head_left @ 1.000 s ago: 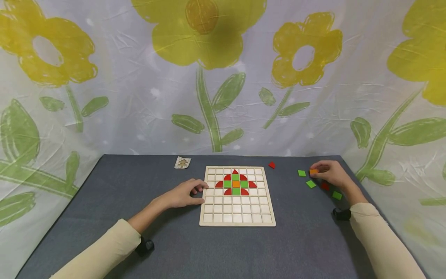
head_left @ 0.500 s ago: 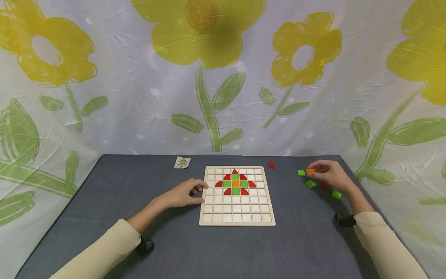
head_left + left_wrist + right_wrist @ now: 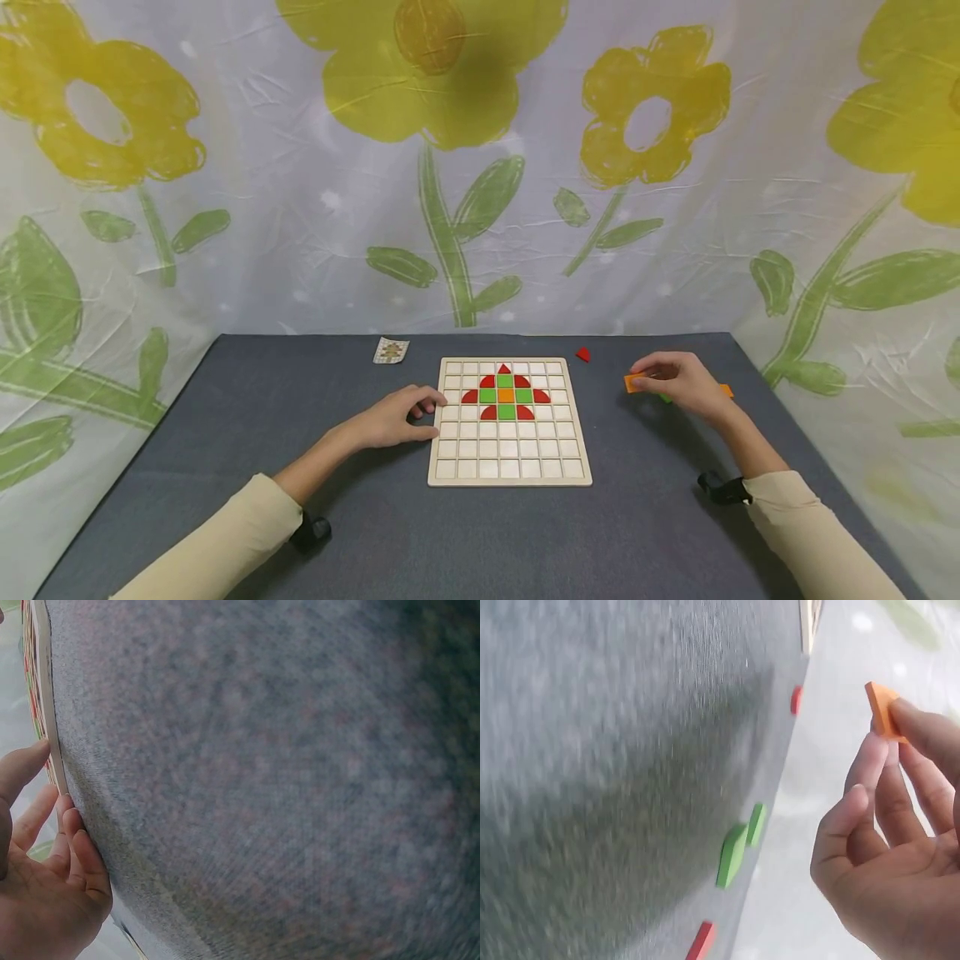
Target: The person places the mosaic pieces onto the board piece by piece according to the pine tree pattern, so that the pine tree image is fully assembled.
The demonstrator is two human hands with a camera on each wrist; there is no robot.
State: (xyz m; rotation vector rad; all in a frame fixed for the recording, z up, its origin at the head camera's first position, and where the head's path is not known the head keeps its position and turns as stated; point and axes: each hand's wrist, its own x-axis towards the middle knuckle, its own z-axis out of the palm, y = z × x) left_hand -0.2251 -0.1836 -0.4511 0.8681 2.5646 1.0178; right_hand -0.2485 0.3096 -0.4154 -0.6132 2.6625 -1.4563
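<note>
One dark table (image 3: 510, 533); wooden grid board (image 3: 510, 450) flat mid-table, coloured pieces (image 3: 506, 396) in its upper and middle cells. Left hand (image 3: 393, 417) relaxed, fingertips touching board's left edge. Right hand (image 3: 686, 387) pinches orange tile (image 3: 632, 383), raised off table, right of board. Printed card (image 3: 391, 351) near far edge, left of board. Small red piece (image 3: 582, 355) between board and right hand.
</note>
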